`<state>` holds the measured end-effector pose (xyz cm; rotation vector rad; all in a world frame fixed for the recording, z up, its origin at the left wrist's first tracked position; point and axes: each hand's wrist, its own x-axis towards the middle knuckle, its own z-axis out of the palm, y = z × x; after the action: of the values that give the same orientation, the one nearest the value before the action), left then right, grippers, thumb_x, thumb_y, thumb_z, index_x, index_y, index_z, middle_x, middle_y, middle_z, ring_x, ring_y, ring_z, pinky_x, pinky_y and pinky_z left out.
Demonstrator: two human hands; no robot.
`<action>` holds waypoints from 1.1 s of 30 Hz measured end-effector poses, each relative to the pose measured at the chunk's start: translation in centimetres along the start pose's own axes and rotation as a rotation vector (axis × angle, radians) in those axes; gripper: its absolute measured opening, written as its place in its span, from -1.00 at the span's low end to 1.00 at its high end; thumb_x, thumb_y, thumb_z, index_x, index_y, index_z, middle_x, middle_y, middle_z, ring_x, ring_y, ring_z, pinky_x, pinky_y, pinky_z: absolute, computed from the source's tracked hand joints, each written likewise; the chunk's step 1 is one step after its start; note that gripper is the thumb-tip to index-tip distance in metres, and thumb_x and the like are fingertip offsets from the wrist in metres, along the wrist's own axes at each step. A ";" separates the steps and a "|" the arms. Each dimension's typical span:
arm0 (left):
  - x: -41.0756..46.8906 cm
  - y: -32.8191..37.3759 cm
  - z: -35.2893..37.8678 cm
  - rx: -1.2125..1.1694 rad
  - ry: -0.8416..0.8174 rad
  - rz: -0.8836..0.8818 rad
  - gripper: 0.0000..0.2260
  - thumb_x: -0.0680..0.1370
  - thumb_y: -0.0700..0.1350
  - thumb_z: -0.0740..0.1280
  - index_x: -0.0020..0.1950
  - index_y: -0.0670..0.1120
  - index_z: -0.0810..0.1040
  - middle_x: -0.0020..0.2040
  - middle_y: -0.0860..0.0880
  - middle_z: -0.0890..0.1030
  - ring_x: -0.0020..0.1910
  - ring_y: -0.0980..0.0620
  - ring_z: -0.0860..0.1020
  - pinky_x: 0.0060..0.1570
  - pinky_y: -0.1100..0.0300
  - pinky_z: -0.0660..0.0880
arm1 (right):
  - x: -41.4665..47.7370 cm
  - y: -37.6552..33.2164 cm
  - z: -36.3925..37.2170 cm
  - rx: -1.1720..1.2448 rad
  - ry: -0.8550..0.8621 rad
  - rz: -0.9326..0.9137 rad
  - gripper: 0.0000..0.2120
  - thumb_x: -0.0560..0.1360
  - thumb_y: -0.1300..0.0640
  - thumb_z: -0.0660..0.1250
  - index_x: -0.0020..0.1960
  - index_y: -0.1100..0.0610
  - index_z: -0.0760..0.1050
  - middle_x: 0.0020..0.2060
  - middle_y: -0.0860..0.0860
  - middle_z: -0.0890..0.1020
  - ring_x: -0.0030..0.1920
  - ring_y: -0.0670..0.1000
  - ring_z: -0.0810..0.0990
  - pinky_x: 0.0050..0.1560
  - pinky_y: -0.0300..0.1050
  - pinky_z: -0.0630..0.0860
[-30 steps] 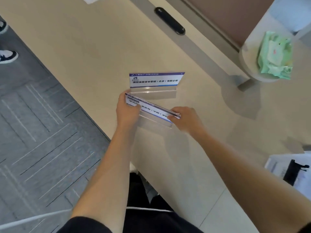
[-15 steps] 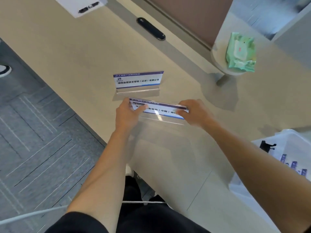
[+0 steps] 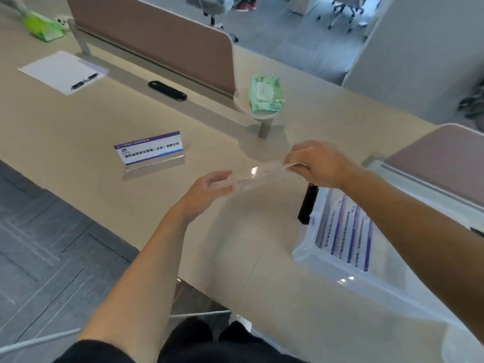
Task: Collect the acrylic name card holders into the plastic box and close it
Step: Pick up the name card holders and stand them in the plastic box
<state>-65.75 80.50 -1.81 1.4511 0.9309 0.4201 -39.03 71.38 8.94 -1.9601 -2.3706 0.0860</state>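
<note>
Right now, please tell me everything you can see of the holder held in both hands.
The held holder is a long, thin strip of clear acrylic, seen nearly edge-on, with a glint near its middle; no print is readable. It slants up to the right above the desk, beside the plastic box. The left hand and right hand pinch its ends.

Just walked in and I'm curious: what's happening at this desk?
A person is tidying up name card holders. Their left hand and right hand grip the ends of one clear acrylic holder above the desk, beside an open plastic box with several holders already inside. Another holder stands on the desk, not yet collected.
</note>
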 end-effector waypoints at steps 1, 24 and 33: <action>-0.3 0.5 0.7 0.019 -0.061 0.003 -0.29 0.16 0.26 0.50 0.31 0.17 0.52 0.36 0.09 0.48 0.35 0.12 0.41 0.38 0.12 0.31 | -1.2 0.1 -0.7 -0.019 0.001 -0.028 -0.88 0.54 0.08 0.36 0.02 0.05 0.65 -0.12 0.01 0.64 -0.09 0.14 0.59 -0.20 0.07 0.55; -8.2 5.6 16.9 -0.028 -0.484 0.147 -0.34 0.15 0.18 0.60 0.21 0.36 0.47 0.23 -0.06 0.50 0.26 0.00 0.51 0.30 0.04 0.41 | -20.3 -3.1 -6.2 1.131 0.318 0.827 -0.51 0.40 -0.33 0.31 0.32 -0.42 0.32 0.42 -0.09 0.31 0.32 0.20 0.39 0.22 0.27 0.49; -6.6 8.2 28.3 0.092 -0.482 0.190 -0.36 0.14 0.44 0.49 0.17 0.35 0.47 0.24 -0.05 0.49 0.30 -0.08 0.48 0.30 -0.04 0.44 | -24.7 5.1 -3.9 1.225 0.766 0.782 -0.66 0.55 -0.07 0.33 0.31 -0.11 0.44 0.22 -0.05 0.52 0.16 -0.01 0.54 0.13 0.21 0.55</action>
<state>-46.27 58.18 4.06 1.6346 0.4326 0.1515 -29.12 48.04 12.05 -1.5940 -0.6347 0.5363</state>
